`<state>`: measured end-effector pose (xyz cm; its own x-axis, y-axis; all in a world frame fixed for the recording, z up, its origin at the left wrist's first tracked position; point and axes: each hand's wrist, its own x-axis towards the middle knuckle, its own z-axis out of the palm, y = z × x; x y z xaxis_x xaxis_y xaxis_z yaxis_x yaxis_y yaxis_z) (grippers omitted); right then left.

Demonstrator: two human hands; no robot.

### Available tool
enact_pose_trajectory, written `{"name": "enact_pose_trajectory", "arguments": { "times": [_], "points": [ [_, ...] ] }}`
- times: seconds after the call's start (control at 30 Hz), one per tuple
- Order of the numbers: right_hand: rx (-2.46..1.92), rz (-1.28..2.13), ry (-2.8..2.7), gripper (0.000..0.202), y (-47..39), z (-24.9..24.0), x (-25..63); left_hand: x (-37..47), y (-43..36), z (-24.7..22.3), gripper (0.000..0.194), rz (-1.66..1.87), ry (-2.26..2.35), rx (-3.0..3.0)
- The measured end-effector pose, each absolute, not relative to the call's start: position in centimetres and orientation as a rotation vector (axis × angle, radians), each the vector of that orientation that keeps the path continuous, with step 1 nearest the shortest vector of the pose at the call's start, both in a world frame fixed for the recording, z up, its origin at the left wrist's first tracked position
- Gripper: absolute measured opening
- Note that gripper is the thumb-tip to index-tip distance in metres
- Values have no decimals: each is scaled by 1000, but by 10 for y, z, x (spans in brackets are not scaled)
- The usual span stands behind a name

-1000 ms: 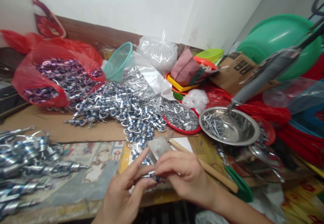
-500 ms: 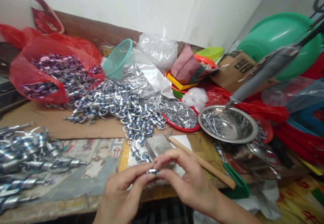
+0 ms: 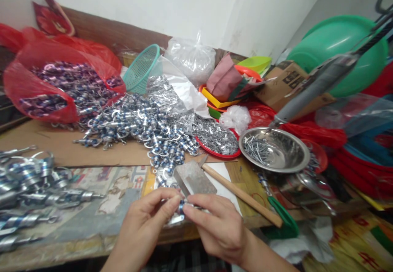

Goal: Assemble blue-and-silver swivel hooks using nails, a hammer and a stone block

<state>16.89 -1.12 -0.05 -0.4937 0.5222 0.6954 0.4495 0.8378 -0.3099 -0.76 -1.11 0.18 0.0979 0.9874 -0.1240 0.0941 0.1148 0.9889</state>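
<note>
Near the table's front edge, my left hand [image 3: 147, 218] pinches a small blue and silver metal part [image 3: 181, 207] between thumb and fingers. My right hand [image 3: 219, 223] grips the same part from the other side, its fingertips partly covering it. Just behind the hands lies a grey metal block [image 3: 195, 178]. A hammer with a wooden handle [image 3: 245, 196] rests slanting to the right of the block. Beyond the block spreads a large pile of blue and silver metal fittings [image 3: 132, 118].
More fittings [image 3: 33, 186] lie at the left front. A red bag [image 3: 72, 110] of parts stands back left. A red tray [image 3: 229, 156] of metal pieces and a steel bowl [image 3: 285, 153] with pins are to the right. A grey tool [image 3: 316, 87] slants above the bowl.
My right hand has turned, its fingers now lying lower over the part. The part is more upright, and more of the grey block shows behind the hands. The view has shifted slightly.
</note>
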Motion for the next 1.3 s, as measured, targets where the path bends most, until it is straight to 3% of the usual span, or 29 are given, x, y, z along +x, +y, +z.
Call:
{"name": "enact_pose_trajectory", "arguments": {
  "times": [0.13, 0.33, 0.4, 0.5, 0.7, 0.83, 1.13, 1.3],
  "points": [
    [-794, 348, -2039, 21, -17, -4, 163, -4, -15, -3, 22, 978, 1208, 985],
    [-1036, 723, -1988, 11, -5, 1, 174, 3, -18, -12, 63, 1065, 1030, 770],
    [-1180, 600, -2031, 13, 21, 4, 193, 3, -12, -14, 63, 986, 997, 778],
    [-1731, 60, -1991, 24, 74, 2, 228, 3, -2, -16, 65, 847, 928, 825],
    [-2026, -5, -2035, 33, 146, -17, 253, 5, 12, -14, 65, 762, 847, 886],
    [-2015, 28, -2064, 37, 156, -24, 251, 2, 21, -20, 67, 746, 786, 872],
    [-1770, 209, -1977, 16, 128, -12, 255, -3, 29, -28, 68, 792, 844, 808],
    [-1366, 721, -2041, 12, 67, 6, 208, -2, 28, -27, 68, 808, 809, 784]
  ]
}}
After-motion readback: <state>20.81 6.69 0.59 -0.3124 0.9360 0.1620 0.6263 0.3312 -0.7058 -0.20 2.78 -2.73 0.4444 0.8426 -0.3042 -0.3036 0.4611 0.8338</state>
